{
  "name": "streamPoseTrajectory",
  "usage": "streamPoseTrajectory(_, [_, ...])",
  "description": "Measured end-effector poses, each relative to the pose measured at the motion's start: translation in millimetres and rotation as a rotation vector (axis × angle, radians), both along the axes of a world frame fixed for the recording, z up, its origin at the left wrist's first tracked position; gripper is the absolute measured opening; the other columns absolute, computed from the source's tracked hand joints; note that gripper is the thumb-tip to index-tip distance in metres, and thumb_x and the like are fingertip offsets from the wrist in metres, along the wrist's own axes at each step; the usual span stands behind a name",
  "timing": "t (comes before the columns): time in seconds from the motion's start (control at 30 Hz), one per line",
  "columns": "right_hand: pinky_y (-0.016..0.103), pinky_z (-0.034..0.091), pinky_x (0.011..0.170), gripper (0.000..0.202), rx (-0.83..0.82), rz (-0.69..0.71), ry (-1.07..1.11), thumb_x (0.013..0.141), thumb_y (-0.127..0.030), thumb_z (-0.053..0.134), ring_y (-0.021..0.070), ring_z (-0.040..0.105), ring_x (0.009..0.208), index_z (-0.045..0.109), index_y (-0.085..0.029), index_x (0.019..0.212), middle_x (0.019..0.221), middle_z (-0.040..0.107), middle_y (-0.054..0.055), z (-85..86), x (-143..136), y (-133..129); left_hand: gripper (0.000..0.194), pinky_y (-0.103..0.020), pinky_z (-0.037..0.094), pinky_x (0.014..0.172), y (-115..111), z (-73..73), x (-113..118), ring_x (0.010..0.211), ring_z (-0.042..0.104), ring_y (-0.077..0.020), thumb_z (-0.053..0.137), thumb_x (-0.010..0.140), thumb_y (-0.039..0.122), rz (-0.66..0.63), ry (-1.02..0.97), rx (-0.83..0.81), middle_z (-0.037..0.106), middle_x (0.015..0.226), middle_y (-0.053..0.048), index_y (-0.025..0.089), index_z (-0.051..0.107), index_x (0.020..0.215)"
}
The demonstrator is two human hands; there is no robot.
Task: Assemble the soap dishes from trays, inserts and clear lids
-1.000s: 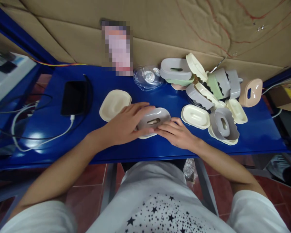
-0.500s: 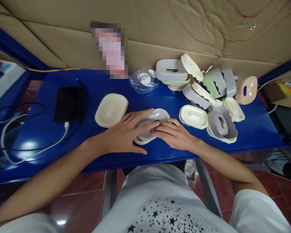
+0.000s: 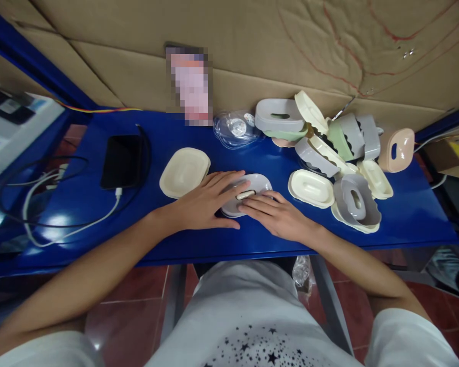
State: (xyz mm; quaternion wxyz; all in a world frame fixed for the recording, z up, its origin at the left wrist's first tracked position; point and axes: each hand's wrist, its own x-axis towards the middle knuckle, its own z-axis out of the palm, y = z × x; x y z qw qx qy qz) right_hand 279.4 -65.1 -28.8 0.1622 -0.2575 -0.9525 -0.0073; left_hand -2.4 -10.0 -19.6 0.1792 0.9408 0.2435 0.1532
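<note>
Grey lid (image 3: 258, 183) seemingly lower; two hands (image 3: 202, 201) pressing.

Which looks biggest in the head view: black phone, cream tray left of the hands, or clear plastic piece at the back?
1. Black phone
2. Cream tray, nearly alike
3. Clear plastic piece, though farther away

No readable writing anywhere in view.
The white device (image 3: 13, 120) at the far left carries small labels, but they are too blurred to read. The round sticker inside the clear plastic packet (image 3: 235, 130) shows print too small to make out. The card (image 3: 191, 84) against the cardboard is pixelated. The phone (image 3: 122, 160) screen is dark.
</note>
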Motion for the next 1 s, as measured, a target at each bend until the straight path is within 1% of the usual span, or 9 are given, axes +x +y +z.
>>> streamPoseTrajectory(0.07, [0.040,0.042,0.124,0.043,0.015,0.016,0.041,0.111,-0.011,0.049,0.0175,0.060,0.144,0.062,-0.018,0.151,0.150,0.070,0.008,4.2,3.9,1.8,0.073,-0.061,0.037,0.126,2.3,11.3,-3.4,0.155,0.047,-0.0393,0.062,0.104,0.059,0.077,-0.016,0.068,0.045,0.171,-0.020,0.025,0.045,0.165])
streamPoseTrajectory(0.13, [0.042,0.041,0.125,0.042,0.040,-0.040,0.090,0.111,-0.017,0.051,0.0196,0.060,0.145,0.061,-0.020,0.152,0.151,0.069,0.009,12.6,15.9,5.9,0.058,-0.057,0.040,0.123,6.9,21.4,-9.9,0.149,0.053,-0.0374,0.054,0.108,0.053,0.306,-0.010,0.154,0.054,0.163,-0.017,0.024,0.053,0.158])
streamPoseTrajectory(0.27, [0.054,0.042,0.119,0.041,0.154,-0.540,0.201,0.110,-0.032,0.055,0.0316,0.063,0.139,0.062,-0.024,0.150,0.147,0.070,0.013,33.0,57.9,18.3,0.051,-0.054,0.048,0.109,18.7,25.2,-22.6,0.132,0.064,-0.0413,0.055,0.106,0.054,0.765,0.095,0.252,0.065,0.145,-0.018,0.020,0.065,0.143])
streamPoseTrajectory(0.33, [0.058,0.042,0.114,0.045,0.214,-0.796,0.202,0.109,-0.040,0.056,0.0380,0.062,0.136,0.062,-0.022,0.149,0.144,0.069,0.017,37.2,76.8,25.0,0.047,-0.054,0.048,0.106,20.9,19.9,-22.2,0.125,0.067,-0.0403,0.054,0.106,0.054,0.783,0.142,0.241,0.069,0.137,-0.017,0.020,0.070,0.134])
streamPoseTrajectory(0.43, [0.059,0.041,0.110,0.047,0.220,-0.940,0.122,0.107,-0.042,0.055,0.0401,0.062,0.128,0.063,-0.019,0.147,0.139,0.069,0.019,33.5,90.2,32.2,0.044,-0.054,0.044,0.112,15.4,13.0,-12.4,0.126,0.067,-0.0372,0.051,0.108,0.054,0.620,0.131,0.239,0.073,0.133,-0.014,0.021,0.073,0.128])
streamPoseTrajectory(0.53, [0.058,0.040,0.109,0.040,0.177,-0.903,0.066,0.108,-0.034,0.051,0.0367,0.063,0.122,0.066,-0.021,0.143,0.134,0.071,0.016,26.8,87.4,33.2,0.048,-0.056,0.041,0.117,4.8,13.3,-3.3,0.130,0.066,-0.0378,0.055,0.106,0.058,0.507,0.103,0.249,0.073,0.136,-0.014,0.022,0.071,0.134])
streamPoseTrajectory(0.77, [0.058,0.036,0.114,0.047,0.128,-0.701,0.061,0.111,-0.033,0.049,0.0379,0.057,0.139,0.054,-0.022,0.156,0.153,0.061,0.018,26.2,58.8,19.7,0.062,-0.059,0.053,0.098,0.6,25.7,-19.6,0.128,0.066,-0.0500,0.056,0.103,0.058,0.920,0.306,0.121,0.060,0.151,-0.025,0.019,0.057,0.151])
streamPoseTrajectory(0.9, [0.054,0.035,0.116,0.042,0.067,-0.489,0.054,0.112,-0.035,0.050,0.0355,0.057,0.141,0.058,-0.025,0.152,0.153,0.063,0.016,24.1,43.5,14.1,0.062,-0.057,0.058,0.095,0.7,24.3,-18.3,0.123,0.069,-0.0472,0.067,0.096,0.051,0.811,0.319,0.029,0.064,0.147,-0.021,0.021,0.056,0.149])
streamPoseTrajectory(1.0, [0.051,0.037,0.114,0.039,-0.006,-0.355,0.062,0.112,-0.029,0.050,0.0320,0.061,0.137,0.060,-0.025,0.149,0.149,0.068,0.014,19.9,39.7,13.6,0.051,-0.064,0.051,0.111,2.5,17.2,-14.3,0.141,0.060,-0.0471,0.062,0.097,0.037,0.757,0.284,0.058,0.056,0.159,-0.022,0.018,0.058,0.145])
